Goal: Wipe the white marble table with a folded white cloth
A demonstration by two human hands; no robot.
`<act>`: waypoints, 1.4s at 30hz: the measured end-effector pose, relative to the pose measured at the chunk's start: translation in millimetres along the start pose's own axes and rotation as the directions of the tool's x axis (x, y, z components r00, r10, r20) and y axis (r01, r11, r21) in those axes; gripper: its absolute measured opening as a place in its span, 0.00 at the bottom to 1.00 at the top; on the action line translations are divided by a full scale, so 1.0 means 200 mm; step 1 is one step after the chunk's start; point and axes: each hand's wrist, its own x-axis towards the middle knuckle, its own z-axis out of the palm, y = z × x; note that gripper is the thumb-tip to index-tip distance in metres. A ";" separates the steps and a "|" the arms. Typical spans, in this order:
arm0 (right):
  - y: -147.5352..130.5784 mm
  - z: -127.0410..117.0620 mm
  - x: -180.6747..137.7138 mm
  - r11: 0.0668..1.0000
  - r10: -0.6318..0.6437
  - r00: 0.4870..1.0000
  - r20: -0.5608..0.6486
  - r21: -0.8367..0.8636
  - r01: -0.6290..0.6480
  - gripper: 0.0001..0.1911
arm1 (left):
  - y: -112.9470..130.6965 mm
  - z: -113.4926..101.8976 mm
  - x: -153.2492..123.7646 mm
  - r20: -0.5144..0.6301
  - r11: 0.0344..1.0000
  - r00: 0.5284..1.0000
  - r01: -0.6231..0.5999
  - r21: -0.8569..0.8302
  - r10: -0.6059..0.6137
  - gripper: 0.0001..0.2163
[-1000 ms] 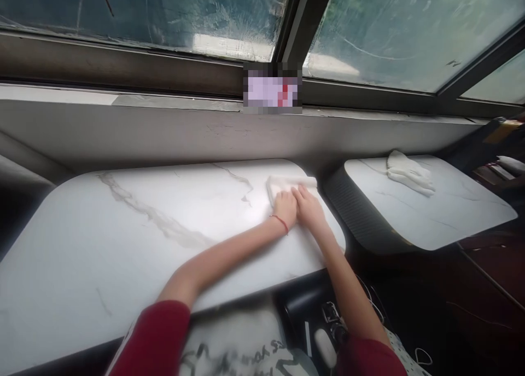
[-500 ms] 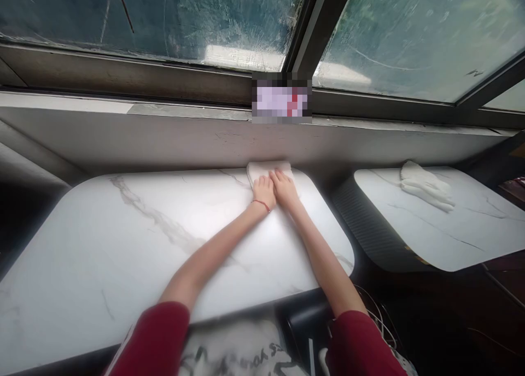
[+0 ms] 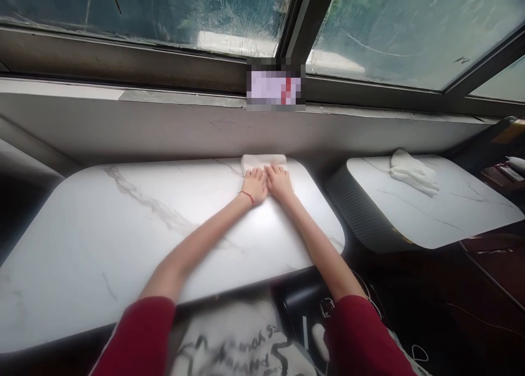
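Note:
A folded white cloth (image 3: 263,160) lies at the far edge of the white marble-patterned table (image 3: 135,244), close against the wall. My left hand (image 3: 254,185), with a thin red bracelet at the wrist, presses on the cloth with bent fingers. Right beside it, my right hand (image 3: 280,183) bears down on the same cloth, its fingers bent too. The two hands touch or nearly touch at the index fingers. Both arms reach straight forward from dark red sleeves. Most of the cloth's near part is hidden under the hands.
To the right stands a second marble-patterned table (image 3: 426,217) with a crumpled white cloth (image 3: 412,172) on it. Behind runs a low wall (image 3: 164,129) below a window frame (image 3: 295,25). A blurred-out label (image 3: 273,87) sits on the sill. Pale cables (image 3: 369,294) hang at lower right.
The view has shifted slightly, so the scene sits a little higher and further left. Both hands have drawn back slightly on the cloth, with the fingers more bent.

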 end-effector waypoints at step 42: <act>-0.87 0.11 -0.07 0.750 -0.594 0.798 -0.096 0.292 0.593 0.23 | -0.82 -0.22 -0.99 -0.200 0.902 0.887 0.430 0.032 -0.415 0.19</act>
